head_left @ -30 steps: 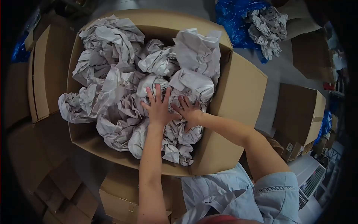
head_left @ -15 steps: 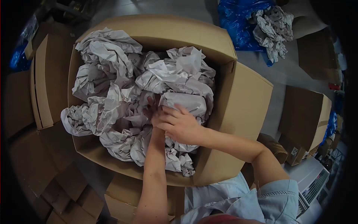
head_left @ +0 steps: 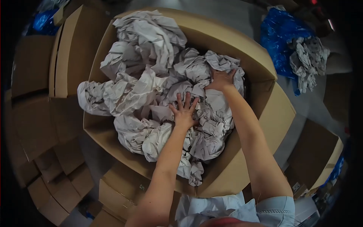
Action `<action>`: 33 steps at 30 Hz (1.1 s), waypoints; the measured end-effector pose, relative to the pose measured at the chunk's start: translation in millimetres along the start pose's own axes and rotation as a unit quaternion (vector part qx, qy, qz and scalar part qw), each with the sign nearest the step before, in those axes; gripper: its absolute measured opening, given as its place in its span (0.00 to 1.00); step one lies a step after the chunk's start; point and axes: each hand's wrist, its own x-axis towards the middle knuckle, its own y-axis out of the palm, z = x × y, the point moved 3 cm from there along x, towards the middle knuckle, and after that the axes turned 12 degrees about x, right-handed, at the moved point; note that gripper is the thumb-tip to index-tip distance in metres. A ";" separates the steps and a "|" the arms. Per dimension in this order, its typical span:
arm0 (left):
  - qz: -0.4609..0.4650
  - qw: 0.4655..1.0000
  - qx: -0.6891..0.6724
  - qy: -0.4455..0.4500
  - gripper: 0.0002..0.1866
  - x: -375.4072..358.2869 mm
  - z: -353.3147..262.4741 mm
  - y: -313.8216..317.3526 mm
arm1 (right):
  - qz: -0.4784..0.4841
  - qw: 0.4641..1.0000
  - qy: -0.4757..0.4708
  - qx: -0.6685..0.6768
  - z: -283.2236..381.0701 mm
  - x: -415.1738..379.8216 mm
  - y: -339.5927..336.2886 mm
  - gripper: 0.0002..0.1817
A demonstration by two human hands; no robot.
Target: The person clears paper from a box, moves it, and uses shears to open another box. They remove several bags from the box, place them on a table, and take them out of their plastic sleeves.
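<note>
A large open cardboard box (head_left: 245, 41) stands before me, filled with crumpled packing paper (head_left: 140, 90). My left hand (head_left: 184, 113) rests on the paper near the middle of the box, its fingers spread. Farther up and to the right, my right hand (head_left: 221, 80) lies on the paper by the box's right wall, fingers apart and partly sunk among the folds. Neither hand grips anything that I can see. Some paper bulges over the left rim of the box. Whatever lies under the paper is hidden.
Several cardboard boxes (head_left: 38, 125) are stacked at the left. A blue plastic bag (head_left: 281, 38) and loose crumpled paper (head_left: 310, 62) lie on the floor at the upper right. Another box (head_left: 314, 151) stands at the right, and one more (head_left: 121, 189) sits below the big box.
My hands were together over the paper in the middle; now they are apart, the right one farther up and right. The paper on the right has shifted. The whole view has turned somewhat.
</note>
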 end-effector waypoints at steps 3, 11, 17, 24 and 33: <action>-0.035 0.999 0.027 -0.008 0.56 0.6 2.1 9.8 | -0.050 0.999 -0.007 0.014 8.2 -12.5 1.4 0.56; -0.001 0.982 -0.162 0.094 0.47 -36.6 38.7 -52.2 | -0.198 0.966 -0.161 0.035 85.5 -141.9 9.8 0.44; -0.398 0.883 -0.249 -0.026 0.34 -142.8 270.5 -162.5 | -0.217 0.913 -0.293 0.182 189.4 -135.9 -46.1 0.53; 0.024 0.986 -0.159 -0.033 0.55 -115.1 371.5 -1.3 | 0.181 0.957 -0.224 -0.043 341.7 -99.6 148.3 0.64; -0.160 0.958 -0.232 -0.057 0.29 -159.9 371.9 49.9 | 0.204 0.971 -0.124 -0.003 307.9 19.3 336.0 0.47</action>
